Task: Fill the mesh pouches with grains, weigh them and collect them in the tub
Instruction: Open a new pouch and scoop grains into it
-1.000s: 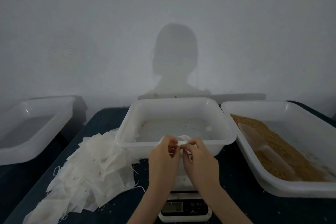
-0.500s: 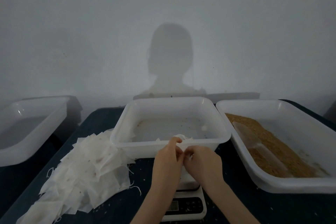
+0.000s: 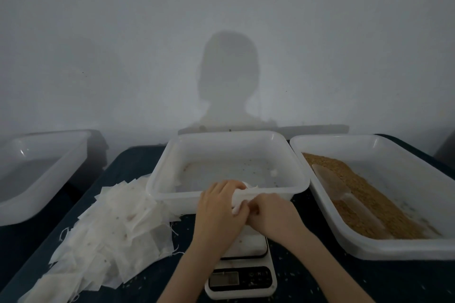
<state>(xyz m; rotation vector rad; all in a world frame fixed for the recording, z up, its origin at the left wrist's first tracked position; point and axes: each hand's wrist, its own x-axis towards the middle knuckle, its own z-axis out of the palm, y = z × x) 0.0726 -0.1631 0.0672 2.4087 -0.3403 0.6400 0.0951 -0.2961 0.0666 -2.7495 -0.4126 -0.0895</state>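
Fingers of both hands are curled tight on one small white mesh pouch (image 3: 240,200), the left hand (image 3: 220,206) gripping its top and the right hand (image 3: 268,213) pinching its side, just above the white digital kitchen scale (image 3: 242,278) and against the near wall of the middle translucent white plastic tub (image 3: 229,200). If the mouth is not yet sealed, a slack pinch could likely spill grain onto the dark tabletop (image 3: 344,280). A sideways tug might also nudge the scale. The loose heap of empty white pouches (image 3: 110,233) lies to the left; the grain tray with its clear scoop (image 3: 344,194) sits to the right.
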